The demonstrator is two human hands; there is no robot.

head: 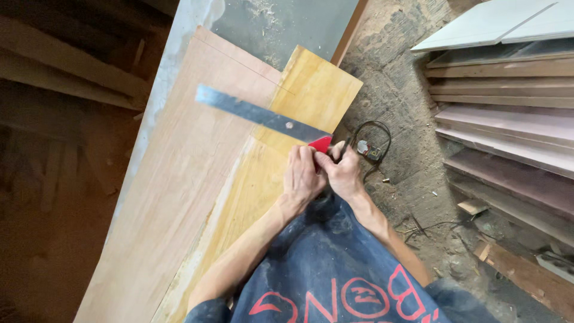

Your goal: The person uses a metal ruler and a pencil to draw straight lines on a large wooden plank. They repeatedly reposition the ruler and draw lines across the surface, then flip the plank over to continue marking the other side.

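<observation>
Left hand (303, 176) and right hand (344, 173) both closed on red handle (321, 143) of steel square (257, 113); blade reaching toward 10 o'clock over plywood sheet (185, 179); likely stiff, light, thin-edged; best gripped at handle.

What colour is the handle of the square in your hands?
Red, on the handle seen in the head view.

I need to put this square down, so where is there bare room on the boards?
The pale plywood sheet left of the metal blade lies bare down to the near edge. The yellow board beyond the blade is bare too. It is crowded by both hands and the cable coil.
</observation>
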